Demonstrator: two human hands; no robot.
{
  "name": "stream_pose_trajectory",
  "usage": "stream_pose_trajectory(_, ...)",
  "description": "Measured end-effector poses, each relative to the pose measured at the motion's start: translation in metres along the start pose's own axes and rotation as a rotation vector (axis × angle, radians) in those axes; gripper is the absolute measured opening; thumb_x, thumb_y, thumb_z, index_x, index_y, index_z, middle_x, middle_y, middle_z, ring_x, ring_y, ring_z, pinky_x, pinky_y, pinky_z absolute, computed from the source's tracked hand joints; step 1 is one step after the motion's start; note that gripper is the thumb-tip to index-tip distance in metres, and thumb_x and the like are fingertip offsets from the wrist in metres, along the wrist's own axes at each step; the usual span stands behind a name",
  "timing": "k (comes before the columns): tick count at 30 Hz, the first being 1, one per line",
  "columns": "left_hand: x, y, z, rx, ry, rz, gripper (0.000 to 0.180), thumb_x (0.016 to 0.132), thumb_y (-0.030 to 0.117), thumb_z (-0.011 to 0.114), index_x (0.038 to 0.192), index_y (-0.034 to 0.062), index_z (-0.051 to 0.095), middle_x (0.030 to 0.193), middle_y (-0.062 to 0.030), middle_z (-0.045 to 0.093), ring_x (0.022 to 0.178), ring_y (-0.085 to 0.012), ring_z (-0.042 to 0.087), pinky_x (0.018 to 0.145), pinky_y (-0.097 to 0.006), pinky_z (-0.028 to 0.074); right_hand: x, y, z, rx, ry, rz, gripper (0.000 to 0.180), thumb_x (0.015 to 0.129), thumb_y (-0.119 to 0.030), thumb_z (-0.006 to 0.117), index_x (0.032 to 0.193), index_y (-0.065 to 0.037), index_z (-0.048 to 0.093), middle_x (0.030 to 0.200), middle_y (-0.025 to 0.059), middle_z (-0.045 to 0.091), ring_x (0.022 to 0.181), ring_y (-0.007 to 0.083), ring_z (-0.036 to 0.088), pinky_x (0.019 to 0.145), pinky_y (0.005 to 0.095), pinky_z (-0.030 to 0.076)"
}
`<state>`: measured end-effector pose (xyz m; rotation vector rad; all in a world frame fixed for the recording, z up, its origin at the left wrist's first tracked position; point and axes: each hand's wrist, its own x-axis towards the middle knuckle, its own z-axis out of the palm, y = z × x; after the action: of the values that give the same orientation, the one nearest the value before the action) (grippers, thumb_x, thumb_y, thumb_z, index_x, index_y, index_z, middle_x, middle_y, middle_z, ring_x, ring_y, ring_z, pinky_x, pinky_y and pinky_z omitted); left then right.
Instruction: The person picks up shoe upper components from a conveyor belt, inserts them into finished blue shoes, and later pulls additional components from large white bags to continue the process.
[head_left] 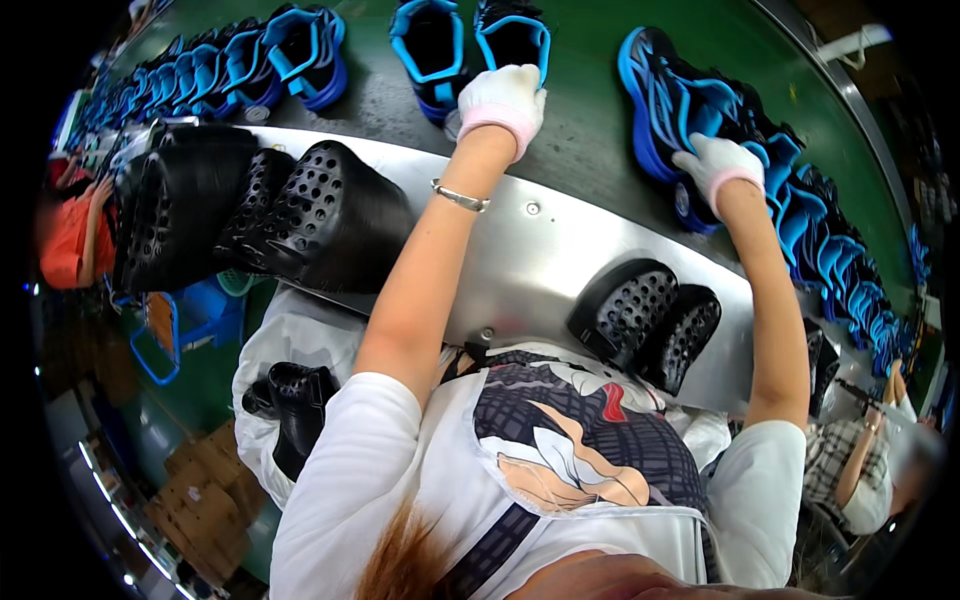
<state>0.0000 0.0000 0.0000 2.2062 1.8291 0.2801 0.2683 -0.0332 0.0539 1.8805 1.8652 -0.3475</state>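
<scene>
My left hand (502, 102), in a white glove with a pink cuff, is closed on the heel of a black sneaker (513, 38) with bright blue lining. Its mate, another black and blue sneaker (428, 50), stands just to the left. Over on the right, my gloved right hand (722, 168) grips the heel end of a blue-soled sneaker (650, 95). My fingers partly cover that shoe, and its neighbour crowds close behind it. Both hands are at the near side of the dark green conveyor belt (570, 130).
Rows of similar sneakers line the belt at left (215, 75) and right (825, 235). On the metal ledge (520, 265) sit black perforated shoe-shaped forms (325, 215), with a smaller pair (645, 315) nearer me. A white bag (270, 350) hangs below. Other people work at both sides.
</scene>
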Motion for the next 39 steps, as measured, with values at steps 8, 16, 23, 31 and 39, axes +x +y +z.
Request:
stream_pose_trajectory(8,-0.05,0.086,0.02,-0.079,-0.137,0.215,0.031,0.089,0.038,0.053,0.101,0.0122,0.064,0.099,-0.0138,0.068,0.093,-0.0359,0.064,0.079,-0.047,0.052,-0.032,0.002,0.048,0.276,0.498,-0.172,0.041,0.094,-0.038,0.052,0.122,-0.01,0.057,0.125,0.0157,0.059,0.11,0.0338,0.06,0.09,0.0432,0.049)
stream_pose_trajectory(16,-0.033,0.059,0.035,-0.247,-0.268,0.139,0.036,0.088,0.044,0.052,0.093,0.0119,0.068,0.097,-0.0159,0.069,0.092,-0.0394,0.064,0.081,-0.045,0.052,-0.192,0.026,0.058,0.639,0.43,-0.01,0.034,0.089,-0.028,0.063,0.112,-0.004,0.066,0.103,0.0143,0.066,0.093,0.0264,0.065,0.083,0.034,0.05)
stream_pose_trajectory(23,-0.048,0.045,0.043,-0.309,0.014,0.134,0.049,0.086,0.049,0.057,0.123,0.0168,0.062,0.116,-0.0147,0.066,0.104,-0.0351,0.063,0.088,-0.043,0.051,-0.268,0.012,0.101,0.523,0.307,-0.062,0.063,0.069,-0.041,0.078,0.12,-0.009,0.06,0.123,0.0114,0.058,0.114,0.0322,0.056,0.094,0.0405,0.047)
stream_pose_trajectory(31,-0.08,0.058,0.009,-0.258,0.249,0.235,0.053,0.085,0.04,0.065,0.129,0.0138,0.06,0.116,-0.011,0.061,0.073,-0.0145,0.064,0.072,-0.031,0.053,-0.248,0.005,0.126,0.433,0.361,-0.009,0.058,0.067,-0.036,0.079,0.114,-0.009,0.059,0.116,0.0107,0.059,0.11,0.0301,0.055,0.095,0.0396,0.045)
stream_pose_trajectory(39,-0.103,0.058,-0.006,-0.396,0.16,0.305,0.042,0.087,0.033,0.066,0.124,0.012,0.063,0.115,-0.0106,0.062,0.076,-0.0152,0.067,0.073,-0.031,0.055,-0.241,0.002,0.124,0.519,0.355,-0.032,0.056,0.067,-0.036,0.078,0.111,-0.008,0.06,0.111,0.0118,0.059,0.107,0.0315,0.057,0.092,0.0401,0.047)
